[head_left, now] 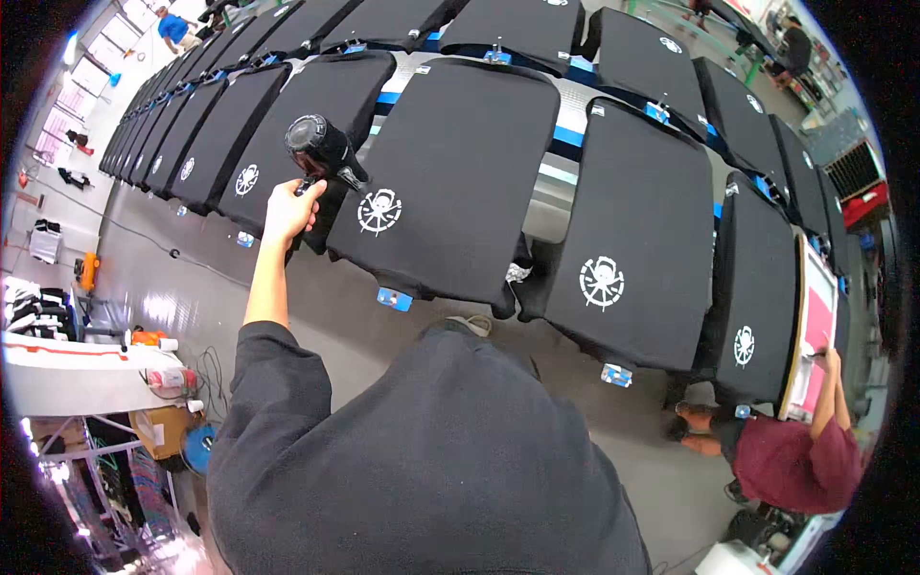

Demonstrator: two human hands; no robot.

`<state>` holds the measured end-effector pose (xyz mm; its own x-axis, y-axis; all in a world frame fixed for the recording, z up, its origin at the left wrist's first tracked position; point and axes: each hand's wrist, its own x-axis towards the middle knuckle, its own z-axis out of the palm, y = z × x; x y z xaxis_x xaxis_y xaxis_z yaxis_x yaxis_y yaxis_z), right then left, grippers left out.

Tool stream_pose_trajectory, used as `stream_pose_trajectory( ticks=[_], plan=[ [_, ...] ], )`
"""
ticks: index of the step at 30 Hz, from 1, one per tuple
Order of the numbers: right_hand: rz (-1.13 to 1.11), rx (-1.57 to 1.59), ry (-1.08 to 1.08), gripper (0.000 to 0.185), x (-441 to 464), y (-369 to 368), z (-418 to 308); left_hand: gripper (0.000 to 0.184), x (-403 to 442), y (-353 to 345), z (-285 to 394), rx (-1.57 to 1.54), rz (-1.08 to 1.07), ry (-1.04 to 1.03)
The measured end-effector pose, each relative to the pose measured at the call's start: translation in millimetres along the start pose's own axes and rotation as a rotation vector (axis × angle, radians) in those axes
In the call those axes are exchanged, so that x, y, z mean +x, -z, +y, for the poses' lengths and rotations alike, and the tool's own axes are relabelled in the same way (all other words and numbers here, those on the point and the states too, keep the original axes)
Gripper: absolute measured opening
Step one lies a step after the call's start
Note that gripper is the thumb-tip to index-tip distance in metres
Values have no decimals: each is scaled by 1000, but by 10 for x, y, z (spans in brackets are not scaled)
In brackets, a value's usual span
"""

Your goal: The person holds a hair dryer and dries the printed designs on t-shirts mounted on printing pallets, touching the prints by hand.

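Note:
My left hand (pixel 289 213) is wrapped around the handle of a black hair dryer (pixel 320 147). The dryer's nozzle points down and to the right, close to the white skull-and-wheel print (pixel 379 211) on a black T-shirt (pixel 460 163) stretched over a board in front of me. To the right lies another black T-shirt (pixel 637 230) with the same white print (pixel 602 284). A further printed shirt (pixel 259 144) is on the board just left of the dryer. My right hand is out of the frame.
Rows of boards with black shirts run far to the left and behind. At the right, a person in a maroon shirt (pixel 795 460) holds a framed screen (pixel 813 316) over a board. Blue clips (pixel 394 299) stick out below the boards. A cable (pixel 192 257) crosses the grey floor.

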<state>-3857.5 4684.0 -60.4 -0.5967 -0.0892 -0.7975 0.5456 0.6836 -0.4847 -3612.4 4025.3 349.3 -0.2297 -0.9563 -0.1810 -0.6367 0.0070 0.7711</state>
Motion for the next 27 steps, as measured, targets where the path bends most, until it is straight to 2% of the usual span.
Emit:
stream_pose_trajectory(
  ticks=[8, 11, 14, 19, 21, 23, 27],
  plan=[
    [71, 474, -131, 25, 260, 8, -969, 27, -207, 390, -229, -30, -68, 54],
    [155, 357, -173, 24, 351, -53, -1240, 26, -360, 418, -193, -55, -96, 115],
    [101, 342, -214, 19, 541, -129, -1231, 27, -443, 396, -111, -100, -177, 153],
    [119, 196, -173, 24, 321, -424, -1478, 27, -317, 222, -14, -125, -250, 68],
    [182, 216, -138, 26, 253, -520, -1506, 26, -217, 141, 31, -166, -239, 63],
    [78, 260, -108, 27, 156, -537, -1553, 26, -67, 104, 33, -142, -230, 19],
    [121, 243, -102, 26, 139, -540, -1376, 25, 80, 134, 74, -129, -174, 22]
  ],
)
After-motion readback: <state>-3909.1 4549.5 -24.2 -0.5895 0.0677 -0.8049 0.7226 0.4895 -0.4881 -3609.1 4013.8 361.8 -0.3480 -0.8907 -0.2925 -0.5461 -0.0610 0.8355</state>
